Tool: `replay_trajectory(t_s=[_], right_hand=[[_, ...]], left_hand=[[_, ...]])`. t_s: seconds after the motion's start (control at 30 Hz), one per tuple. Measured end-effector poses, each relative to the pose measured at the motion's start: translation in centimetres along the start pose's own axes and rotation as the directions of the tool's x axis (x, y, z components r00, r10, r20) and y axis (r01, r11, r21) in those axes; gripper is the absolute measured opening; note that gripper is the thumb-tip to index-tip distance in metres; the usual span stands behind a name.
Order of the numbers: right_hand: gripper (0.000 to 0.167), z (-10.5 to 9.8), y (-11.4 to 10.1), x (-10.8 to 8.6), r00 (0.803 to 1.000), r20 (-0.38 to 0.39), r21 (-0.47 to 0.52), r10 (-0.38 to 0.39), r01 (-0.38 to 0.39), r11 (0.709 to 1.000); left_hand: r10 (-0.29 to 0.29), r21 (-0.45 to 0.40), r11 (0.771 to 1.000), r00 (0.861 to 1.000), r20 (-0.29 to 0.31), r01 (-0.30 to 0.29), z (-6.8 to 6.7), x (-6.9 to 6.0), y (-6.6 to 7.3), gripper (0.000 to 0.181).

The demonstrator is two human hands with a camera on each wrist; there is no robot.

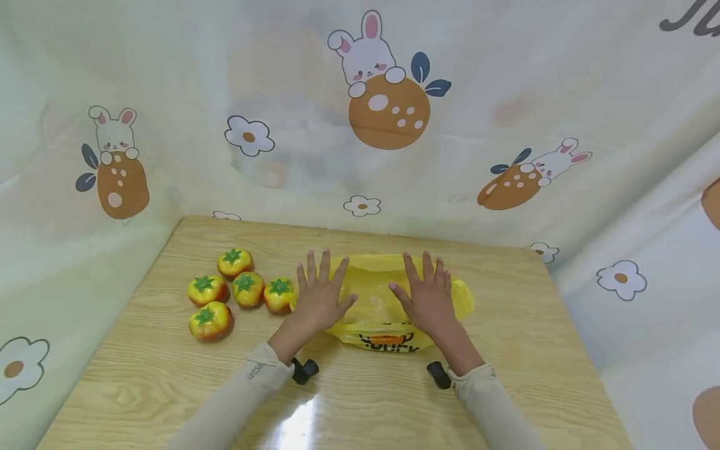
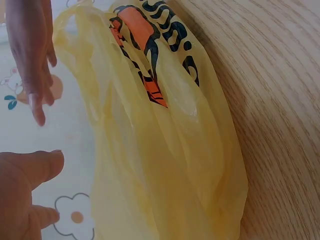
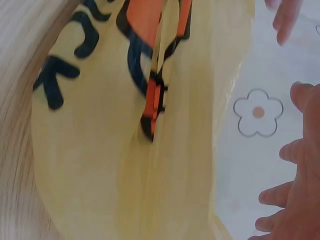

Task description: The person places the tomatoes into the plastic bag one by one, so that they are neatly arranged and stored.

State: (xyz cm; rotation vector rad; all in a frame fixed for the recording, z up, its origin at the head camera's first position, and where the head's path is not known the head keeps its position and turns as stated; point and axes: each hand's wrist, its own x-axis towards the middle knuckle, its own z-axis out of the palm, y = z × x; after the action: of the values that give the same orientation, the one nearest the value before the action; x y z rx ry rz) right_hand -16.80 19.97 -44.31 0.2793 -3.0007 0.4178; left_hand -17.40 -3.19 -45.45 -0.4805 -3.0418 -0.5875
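Note:
A yellow plastic bag [image 1: 377,300] with dark lettering and an orange print stands on the wooden table, its mouth spread open. Over its left side is my left hand [image 1: 320,300], fingers straight and spread. My right hand [image 1: 430,303] is spread in the same way over the right side. Neither hand grips anything; whether they touch the bag cannot be told. In the left wrist view the bag's printed side [image 2: 165,110] fills the middle, with the left fingers beside it. The right wrist view has the bag's other part [image 3: 135,150] with the right fingers at the edge.
Several yellow-red toy persimmons with green leaf tops, one of them a fruit [image 1: 279,295] close to the bag's left end, lie on the left of the wooden table [image 1: 365,400]. A printed curtain [image 1: 298,181] hangs behind and at both sides.

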Motion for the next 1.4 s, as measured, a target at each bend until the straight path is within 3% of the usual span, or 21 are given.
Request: replay_trajectory(t_s=[0.23, 0.47, 0.67, 0.77, 0.9, 1.03, 1.4], right_hand=[[0.070, -0.4, 1.8, -0.5, 0.997, -0.040, -0.025, 0.066, -0.067, 0.997], [0.066, -0.6, 3.6, -1.1, 0.985, -0.132, 0.026, 0.109, -0.107, 0.994], [0.063, -0.7, 5.3, -1.7, 0.975, -0.088, 0.139, 0.203, -0.190, 0.972], [0.059, -0.3, 5.9, -2.0, 0.975, -0.101, 0.211, 0.196, -0.171, 0.962], [0.052, 0.6, 6.1, -2.4, 0.972, -0.182, 0.249, 0.149, -0.101, 0.963], [0.047, 1.1, 5.8, -2.6, 0.964, -0.242, 0.237, 0.114, -0.055, 0.970], [0.032, 0.7, 5.9, -3.5, 0.950, -0.308, 0.190, 0.051, 0.009, 0.982]], left_hand=[[-0.003, 0.007, 1.000, 1.000, 0.010, 0.003, -0.2, 0.0, 0.1, 0.076], [-0.001, 0.025, 1.000, 1.000, 0.020, 0.001, -0.1, 0.0, 0.1, 0.076], [0.007, 0.023, 1.000, 1.000, 0.026, -0.008, 0.0, -0.2, 0.0, 0.073], [0.009, 0.015, 1.000, 0.999, 0.033, -0.009, 0.1, -0.4, -0.1, 0.071], [0.013, 0.014, 1.000, 1.000, 0.028, -0.013, 0.2, -0.4, -0.2, 0.072], [0.018, 0.020, 1.000, 1.000, 0.016, -0.018, 0.2, -0.5, -0.1, 0.073], [0.009, 0.018, 1.000, 1.000, 0.001, -0.009, -0.3, -0.9, -0.3, 0.073]])
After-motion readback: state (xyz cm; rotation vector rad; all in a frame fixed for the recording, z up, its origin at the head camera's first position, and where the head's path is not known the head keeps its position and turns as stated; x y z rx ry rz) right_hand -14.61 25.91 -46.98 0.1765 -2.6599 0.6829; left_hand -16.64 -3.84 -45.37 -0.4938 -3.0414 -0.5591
